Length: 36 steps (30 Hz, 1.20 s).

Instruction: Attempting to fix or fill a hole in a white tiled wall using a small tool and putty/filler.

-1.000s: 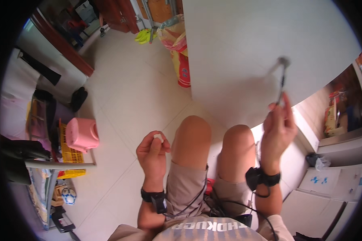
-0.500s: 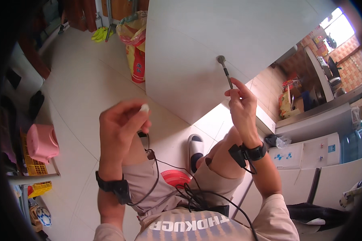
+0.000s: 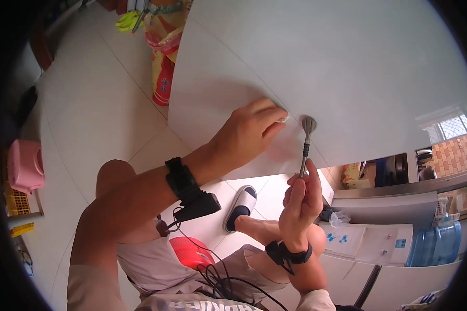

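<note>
My left hand (image 3: 249,129) reaches over the table's near side, with thumb and fingers pinching a small white piece (image 3: 283,119) too small to identify. A little to its right, apart from it, is the rounded grey head of a slim metal tool (image 3: 308,136) with a black ribbed section below the head. My right hand (image 3: 302,202) grips the lower end of this tool between thumb and fingers, keeping the head pointing away from me. The glossy pale table (image 3: 228,67) lies beneath the tool head and my left hand.
A red and yellow bag (image 3: 163,78) stands beyond the table's left edge. On the far left is a pink stool (image 3: 26,166). At right are a white cabinet (image 3: 384,243) and a blue water bottle (image 3: 435,243). Black cables (image 3: 218,280) lie across my lap near a red object (image 3: 192,253).
My left hand has moved right and forward, over the table and close to the tool head, still pinching the white piece. My head view has shifted; the right hand keeps the tool.
</note>
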Tool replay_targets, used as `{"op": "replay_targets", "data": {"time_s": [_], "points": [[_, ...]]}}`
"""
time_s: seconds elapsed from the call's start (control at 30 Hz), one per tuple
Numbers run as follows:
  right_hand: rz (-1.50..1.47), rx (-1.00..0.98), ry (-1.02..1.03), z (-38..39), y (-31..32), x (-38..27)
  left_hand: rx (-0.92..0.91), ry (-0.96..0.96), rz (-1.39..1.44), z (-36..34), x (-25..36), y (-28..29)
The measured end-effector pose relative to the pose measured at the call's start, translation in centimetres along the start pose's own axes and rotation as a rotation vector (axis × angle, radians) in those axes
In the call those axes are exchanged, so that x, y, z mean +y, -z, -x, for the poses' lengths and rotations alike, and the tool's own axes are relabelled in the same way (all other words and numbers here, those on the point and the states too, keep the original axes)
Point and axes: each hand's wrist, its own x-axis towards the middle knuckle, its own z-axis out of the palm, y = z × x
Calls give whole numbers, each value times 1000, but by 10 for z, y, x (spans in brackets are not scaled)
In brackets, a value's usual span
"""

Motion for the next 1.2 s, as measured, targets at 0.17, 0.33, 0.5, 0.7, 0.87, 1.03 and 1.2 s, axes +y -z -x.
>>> {"op": "replay_targets", "data": {"time_s": [0.17,0.33,0.5,0.7,0.87,1.03,1.2], "points": [[-717,-27,-685,27,-15,-5,-47,-82,-118,20,-14,-10],[-814,-30,-925,34,-28,0,-118,87,-236,73,-43,-12],[-789,-78,-1118,48,-40,20,-519,440,-465,117,-68,-8],[-618,-48,-565,-23,-33,-5,-176,341,-342,71,-57,8],[-662,-102,-994,42,-56,26,26,185,-246,44,-48,31],[-592,-1,-762,5,-57,12,93,61,-340,38,-57,40],[-734,-73,-880,13,-63,22,125,102,-215,28,-53,29]]}}
